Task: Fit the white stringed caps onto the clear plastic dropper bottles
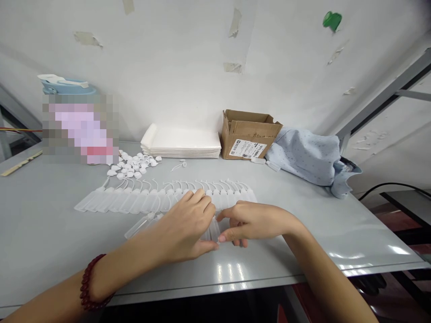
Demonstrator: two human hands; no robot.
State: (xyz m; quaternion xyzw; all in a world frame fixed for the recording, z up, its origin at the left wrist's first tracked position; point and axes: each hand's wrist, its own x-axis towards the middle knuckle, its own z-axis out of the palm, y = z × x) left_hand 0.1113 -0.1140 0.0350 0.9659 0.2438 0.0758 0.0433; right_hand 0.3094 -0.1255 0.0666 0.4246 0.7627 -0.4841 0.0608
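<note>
Translucent flat plastic sleeves (128, 200) with thin white cord loops lie side by side in a long row across the table. Nearer to me is a shorter front row, with another sleeve (139, 225) at its left end. My left hand (191, 220) is over this front row, fingers bent down and thumb stretched to the right; its fingertips are hidden. My right hand (251, 222) is at the row's right end, index finger and thumb apart beside the last sleeve (214, 229). Its other fingers curl under the palm.
White caps (131, 166) lie in a loose pile. Behind stand a stack of white padded envelopes (183, 142) and an open cardboard box (249, 134). Two sleeves (266, 162) lie before the box, beside pale blue cloth (303, 154). A blue container (69, 86) stands back left.
</note>
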